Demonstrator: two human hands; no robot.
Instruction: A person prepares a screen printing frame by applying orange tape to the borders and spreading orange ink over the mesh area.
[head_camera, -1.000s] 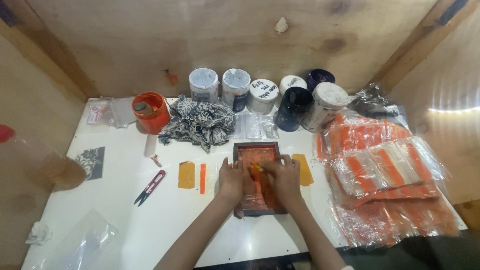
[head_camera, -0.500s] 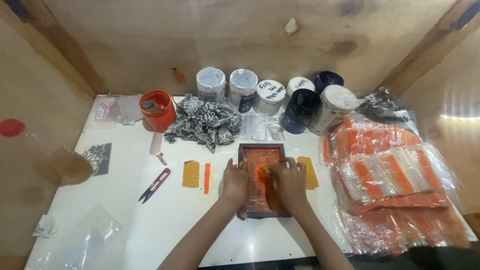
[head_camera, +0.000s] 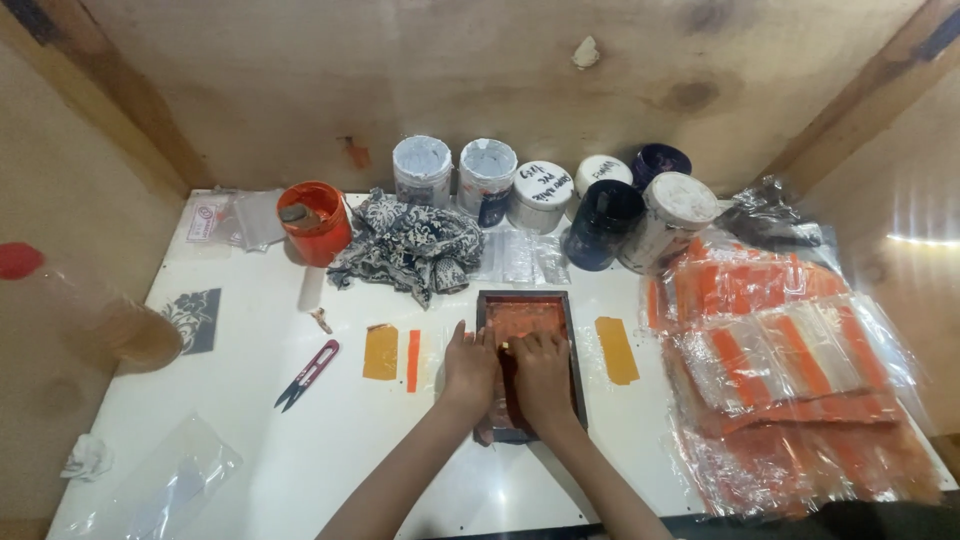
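Bench: white bench, plywood walls behind.
Frame: small dark frame, centre.
Left hand: grip pressed on frame edge.
Right hand: grip state unclear.

Single head-worn camera, looking steeply down onto a white table inside a plywood booth.

The view faces forward and downward from above the person's seat, so both forearms enter from the bottom edge and the left hand and right hand sit just below centre. It stands far enough back to take in the whole tabletop, the plywood back wall and both side walls. There is no second view to overlap with.
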